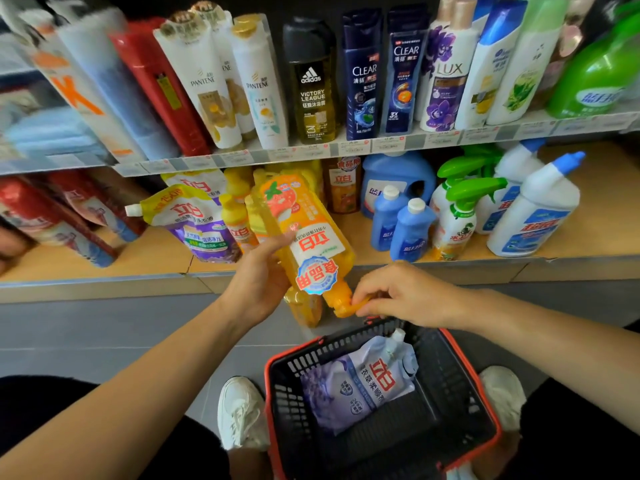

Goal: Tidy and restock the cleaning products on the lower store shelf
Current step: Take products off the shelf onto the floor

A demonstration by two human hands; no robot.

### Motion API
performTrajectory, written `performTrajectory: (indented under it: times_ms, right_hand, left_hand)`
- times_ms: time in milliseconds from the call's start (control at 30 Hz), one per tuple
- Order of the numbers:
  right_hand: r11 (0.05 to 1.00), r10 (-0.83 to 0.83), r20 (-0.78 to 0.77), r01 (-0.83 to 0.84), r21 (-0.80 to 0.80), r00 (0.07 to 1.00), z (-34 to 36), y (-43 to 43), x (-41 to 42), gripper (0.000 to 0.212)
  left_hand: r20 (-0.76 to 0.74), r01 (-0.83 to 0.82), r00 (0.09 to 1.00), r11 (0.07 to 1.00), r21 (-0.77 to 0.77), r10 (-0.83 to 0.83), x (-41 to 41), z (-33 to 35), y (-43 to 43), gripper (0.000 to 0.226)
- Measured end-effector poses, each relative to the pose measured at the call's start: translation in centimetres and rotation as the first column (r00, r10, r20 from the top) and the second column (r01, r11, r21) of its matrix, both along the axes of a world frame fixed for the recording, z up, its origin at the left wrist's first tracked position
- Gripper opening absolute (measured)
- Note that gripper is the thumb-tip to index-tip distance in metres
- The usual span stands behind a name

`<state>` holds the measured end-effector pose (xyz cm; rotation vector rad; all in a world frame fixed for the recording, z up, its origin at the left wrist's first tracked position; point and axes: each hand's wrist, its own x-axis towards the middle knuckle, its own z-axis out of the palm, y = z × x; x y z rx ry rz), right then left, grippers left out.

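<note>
An orange dish-soap bottle hangs upside down in front of the lower shelf, cap pointing at me. My left hand grips its body from the left. My right hand pinches the orange cap at the bottle's lower end. A second orange bottle shows partly behind and below it. On the lower shelf stand more orange bottles, a purple-and-yellow refill pouch, blue detergent bottles, green-trigger sprays and white toilet-cleaner bottles.
A black basket with red rim sits on the grey floor between my white shoes, holding a lavender refill pouch. The upper shelf carries shampoo and body-wash bottles. Red packs lean at the lower shelf's left.
</note>
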<state>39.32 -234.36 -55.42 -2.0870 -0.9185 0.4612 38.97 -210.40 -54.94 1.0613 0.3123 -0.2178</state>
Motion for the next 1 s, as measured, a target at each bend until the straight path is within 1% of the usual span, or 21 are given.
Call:
performTrajectory:
  times_ms: [100, 167, 267, 367, 433, 500, 567, 633, 700, 800, 867, 1000]
  right_hand:
    - [0.994, 0.020, -0.015, -0.018, 0.109, 1.000, 3.0, -0.5, 0.1, 0.004]
    - [0.982, -0.015, -0.046, 0.023, 0.188, 0.999, 4.7, -0.8, 0.6, 0.011]
    - [0.940, -0.129, -0.099, 0.153, 0.304, 0.987, 5.9, -1.0, 2.2, 0.016]
    - [0.883, -0.252, -0.213, 0.314, 0.348, 0.944, 5.2, -1.1, 4.2, 0.019]
    - [0.891, -0.280, -0.254, 0.349, 0.290, 0.926, 4.0, -1.3, 5.2, 0.024]
    - [0.924, -0.276, -0.245, 0.327, 0.197, 0.929, 2.6, -1.7, 5.9, 0.030]
    - [0.931, -0.300, -0.263, 0.341, 0.128, 0.917, 1.2, -2.3, 6.7, 0.034]
    - [0.914, -0.371, -0.288, 0.402, 0.057, 0.883, -0.4, -2.9, 7.6, 0.040]
    - [0.899, -0.428, -0.276, 0.437, -0.030, 0.860, -2.1, -3.3, 8.4, 0.041]
    - [0.899, -0.435, -0.216, 0.409, -0.156, 0.874, -5.0, -3.6, 9.1, 0.037]
    - [0.900, -0.406, -0.151, 0.366, -0.236, 0.901, -7.1, -3.6, 9.3, 0.039]
    - [0.869, -0.363, -0.075, 0.309, -0.387, 0.929, -10.8, -4.0, 9.8, 0.027]
  left_hand:
    - [-0.081, 0.064, 0.994, 0.995, -0.071, -0.070, -0.9, 0.3, 0.1, 0.060]
    - [-0.110, 0.118, 0.986, 0.988, -0.096, -0.129, -1.4, 0.2, -0.2, 0.054]
    - [-0.080, 0.198, 0.977, 0.980, -0.013, -0.199, -1.8, -0.2, -1.0, 0.044]
    - [-0.011, 0.247, 0.969, 0.965, 0.092, -0.247, -1.5, -0.6, -1.3, 0.047]
    - [0.003, 0.255, 0.965, 0.945, 0.202, -0.261, -0.9, -0.9, -1.1, 0.040]
    - [-0.011, 0.256, 0.962, 0.890, 0.377, -0.272, -0.2, -1.3, -0.9, 0.027]
    - [-0.024, 0.254, 0.956, 0.788, 0.561, -0.291, 0.5, -2.1, -0.9, 0.017]
    - [-0.037, 0.258, 0.947, 0.690, 0.676, -0.318, 1.3, -3.3, -1.2, 0.014]
    - [-0.060, 0.275, 0.937, 0.616, 0.738, -0.345, 2.3, -4.2, -1.5, 0.016]
    - [-0.073, 0.272, 0.934, 0.565, 0.779, -0.349, 4.4, -5.5, -2.2, 0.020]
    - [-0.047, 0.239, 0.942, 0.564, 0.790, -0.333, 6.1, -6.2, -2.8, 0.026]
    - [0.021, 0.151, 0.962, 0.599, 0.786, -0.271, 10.5, -8.1, -4.6, 0.038]
